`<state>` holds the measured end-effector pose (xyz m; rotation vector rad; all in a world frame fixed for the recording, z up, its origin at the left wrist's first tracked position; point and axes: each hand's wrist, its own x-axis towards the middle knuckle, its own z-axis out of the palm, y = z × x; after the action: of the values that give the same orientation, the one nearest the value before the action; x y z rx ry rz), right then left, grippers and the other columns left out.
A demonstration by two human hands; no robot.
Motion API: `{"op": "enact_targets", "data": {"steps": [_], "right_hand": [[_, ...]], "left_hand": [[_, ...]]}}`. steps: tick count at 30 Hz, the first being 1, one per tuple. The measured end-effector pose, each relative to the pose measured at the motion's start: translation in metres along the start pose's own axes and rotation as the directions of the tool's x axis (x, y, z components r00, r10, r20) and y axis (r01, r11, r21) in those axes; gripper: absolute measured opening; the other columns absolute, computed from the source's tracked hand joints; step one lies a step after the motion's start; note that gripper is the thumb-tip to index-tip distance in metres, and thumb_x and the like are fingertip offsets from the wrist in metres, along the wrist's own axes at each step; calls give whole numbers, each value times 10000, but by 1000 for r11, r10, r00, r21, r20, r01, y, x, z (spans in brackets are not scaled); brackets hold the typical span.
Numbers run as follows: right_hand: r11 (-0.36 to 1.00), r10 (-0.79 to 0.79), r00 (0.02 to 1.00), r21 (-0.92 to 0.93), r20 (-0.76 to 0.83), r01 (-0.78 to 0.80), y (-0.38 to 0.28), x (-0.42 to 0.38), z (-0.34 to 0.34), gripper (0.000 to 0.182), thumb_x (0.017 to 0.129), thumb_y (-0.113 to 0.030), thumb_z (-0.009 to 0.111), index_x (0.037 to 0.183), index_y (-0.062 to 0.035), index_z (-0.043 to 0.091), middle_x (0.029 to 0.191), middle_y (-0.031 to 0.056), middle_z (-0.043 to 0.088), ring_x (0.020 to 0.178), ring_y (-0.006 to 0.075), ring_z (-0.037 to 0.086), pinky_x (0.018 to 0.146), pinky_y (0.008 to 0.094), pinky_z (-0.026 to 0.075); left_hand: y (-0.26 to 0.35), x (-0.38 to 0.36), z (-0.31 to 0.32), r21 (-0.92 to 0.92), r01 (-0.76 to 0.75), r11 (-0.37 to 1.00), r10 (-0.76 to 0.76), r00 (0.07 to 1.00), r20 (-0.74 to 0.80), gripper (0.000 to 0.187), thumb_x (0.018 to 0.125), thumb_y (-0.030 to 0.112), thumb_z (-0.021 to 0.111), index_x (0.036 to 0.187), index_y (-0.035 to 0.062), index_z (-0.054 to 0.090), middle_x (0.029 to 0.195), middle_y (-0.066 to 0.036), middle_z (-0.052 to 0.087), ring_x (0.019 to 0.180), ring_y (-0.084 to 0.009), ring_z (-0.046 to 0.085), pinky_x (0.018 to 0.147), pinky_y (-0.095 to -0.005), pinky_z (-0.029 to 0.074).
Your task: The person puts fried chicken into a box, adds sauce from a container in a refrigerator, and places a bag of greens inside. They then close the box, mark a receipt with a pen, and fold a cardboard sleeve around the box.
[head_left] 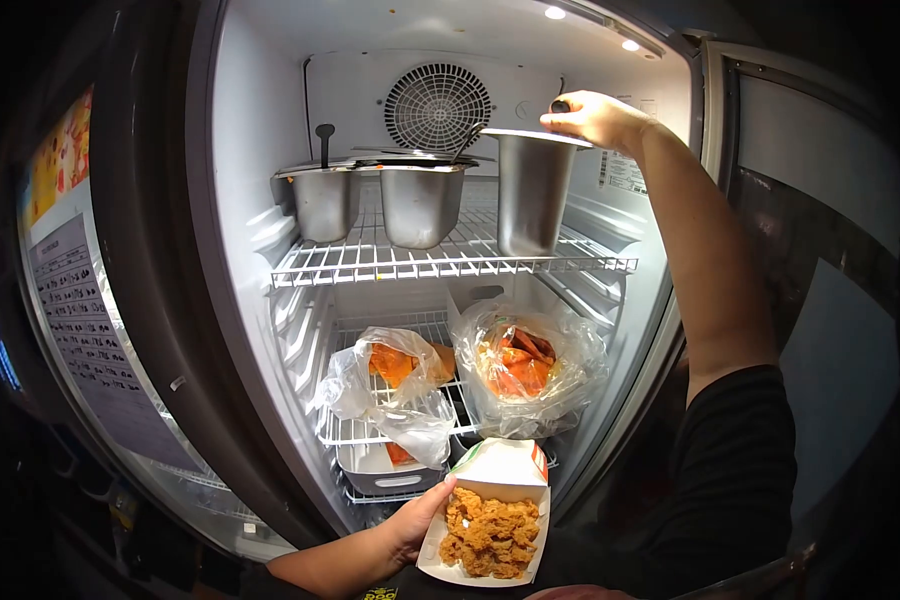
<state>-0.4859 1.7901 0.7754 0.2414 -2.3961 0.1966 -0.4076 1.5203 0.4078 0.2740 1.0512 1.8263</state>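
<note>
My left hand is closed on the edge of an open paper box, low in front of the fridge. Pieces of fried chicken fill the box, and its white lid flap is folded back. My right hand reaches up to a tall steel container on the upper rack. Its fingers are closed around a black handle end over the container's rim. Whether that handle belongs to a lid or a utensil is hidden.
Two shorter steel containers stand left on the wire rack, the middle one with a utensil handle. Below lie two plastic bags of orange-red food, the right one larger. A grey bin sits beneath. The fridge door stands open leftward.
</note>
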Motion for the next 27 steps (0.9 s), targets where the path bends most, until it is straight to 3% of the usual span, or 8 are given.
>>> {"op": "enact_targets", "data": {"steps": [5,9,12,16,18,22,25,27], "right_hand": [[824,3,993,563,120,-71,14,4,-4,269,873,-313,501,781,-70,570,666,-28,511,604,33,442,580,190,343],[903,-7,993,426,-116,56,15,0,-15,278,874,-323,496,790,-71,578,676,-35,519,620,41,436,563,199,323],[991,-28,1000,133,12,26,-2,-11,-14,285,872,-321,499,827,-54,587,702,-19,535,626,60,430,577,208,332],[932,14,994,359,111,-53,5,-3,-8,303,860,-341,515,818,-46,575,698,-12,500,622,84,422,589,219,349],[905,-14,1000,425,-4,15,6,1,-15,309,857,-349,510,788,-55,573,674,-24,473,618,87,416,578,216,341],[992,-56,998,113,-43,60,5,5,-15,345,813,-404,514,767,-72,596,645,14,521,629,104,447,603,253,349],[941,-3,996,337,88,-27,4,7,-7,292,810,-349,531,749,-71,595,641,15,529,640,93,466,606,251,342],[832,30,991,546,133,-98,12,11,-3,231,822,-287,529,738,-81,588,658,10,547,645,77,472,604,241,343]], "left_hand": [[-1,0,0,1,-5,1000,5,1000,-3,549,918,434,305,1287,27,312,1228,-161,451,1093,-262,496,916,-378,424],[-3,2,-2,-17,9,1000,-8,1000,19,545,920,427,300,1294,31,306,1236,-160,447,1101,-267,490,924,-383,415],[-5,4,-2,-23,15,1000,-15,1000,20,542,921,425,298,1296,34,306,1236,-160,447,1103,-267,489,925,-383,414],[-5,4,0,-14,1,1000,-1,999,34,546,919,429,303,1299,37,299,1240,-157,443,1104,-264,488,924,-383,414],[-5,4,3,-8,1,1000,-1,999,33,549,918,432,305,1301,38,296,1245,-156,440,1106,-263,487,924,-384,414],[-7,7,-2,-9,4,1000,-4,999,39,556,917,440,303,1301,39,293,1248,-157,435,1108,-262,484,924,-381,414],[-6,7,0,11,0,1000,-1,1000,23,561,916,447,297,1300,39,294,1244,-159,439,1106,-264,486,925,-376,414],[-5,6,3,25,1,1000,-1,1000,4,565,915,452,293,1300,38,296,1240,-161,442,1104,-265,487,926,-373,413]]}}
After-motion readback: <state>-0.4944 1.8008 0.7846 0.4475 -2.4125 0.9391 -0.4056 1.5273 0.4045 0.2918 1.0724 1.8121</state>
